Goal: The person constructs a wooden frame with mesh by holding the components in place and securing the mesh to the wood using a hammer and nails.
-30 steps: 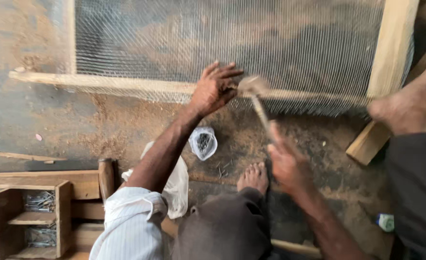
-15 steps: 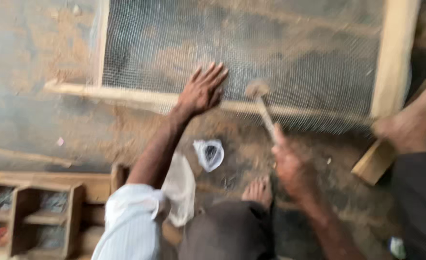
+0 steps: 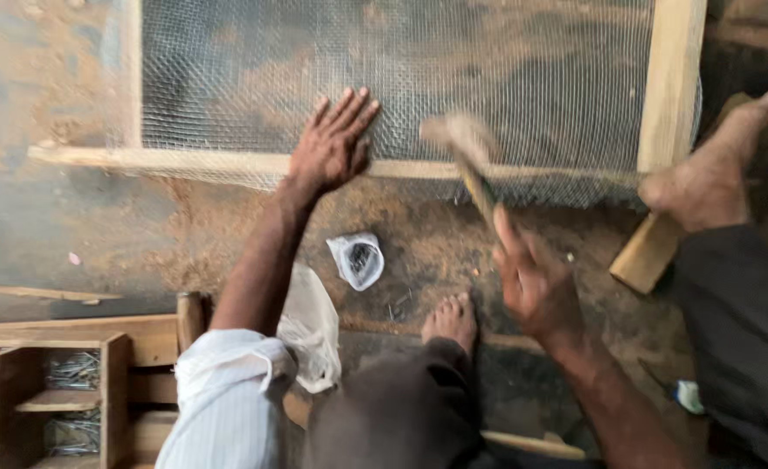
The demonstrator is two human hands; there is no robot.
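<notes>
One head-worn camera looked steeply down from above the person's own knees at the dusty ground, facing forward toward a pale wooden frame covered with fine grey wire mesh [image 3: 401,78]. It sat close, arm's reach from the work. The frame's lower rail crossed the upper half; a compartmented wooden box [image 3: 45,391] filled the lower left corner.

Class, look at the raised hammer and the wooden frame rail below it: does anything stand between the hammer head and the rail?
Only the wire mesh lying over the rail. The hammer is blurred; the left hand presses beside it, not beneath.
</notes>
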